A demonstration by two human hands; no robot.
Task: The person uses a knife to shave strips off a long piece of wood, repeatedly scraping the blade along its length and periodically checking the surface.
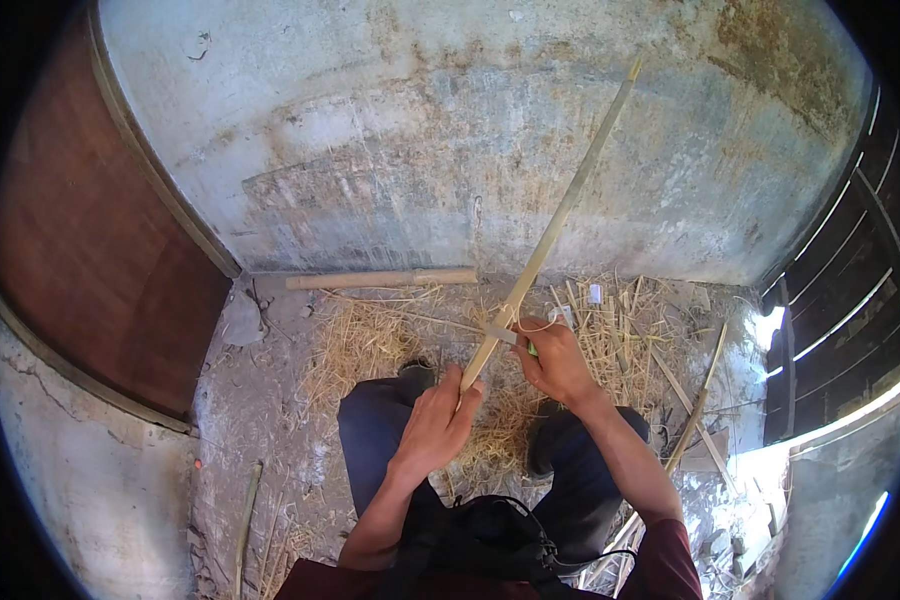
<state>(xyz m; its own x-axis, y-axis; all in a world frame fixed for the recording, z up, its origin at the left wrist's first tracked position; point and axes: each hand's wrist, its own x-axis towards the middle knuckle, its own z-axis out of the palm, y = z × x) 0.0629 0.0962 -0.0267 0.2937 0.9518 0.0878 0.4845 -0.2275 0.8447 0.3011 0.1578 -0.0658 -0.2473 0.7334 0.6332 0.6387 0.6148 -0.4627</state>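
A long pale bamboo strip (568, 205) slants up and away to the right from between my knees. Its near end is gripped by my left hand (438, 425), fingers wrapped round it. Farther along, my right hand (558, 365) is closed round a knife (504, 334), whose flat blade lies across the strip. A bit of green shows at the handle, mostly covered by my fingers. Beside the blade, a thin shaving (540, 326) curls off the strip toward my right hand.
Bamboo shavings (365, 345) litter the dirt floor ahead of my feet. A thick bamboo pole (382, 280) lies along the stained wall (390, 180). Loose sticks (705, 400) are at the right, by dark slats (840, 270). On the left stands a brown door panel (100, 220).
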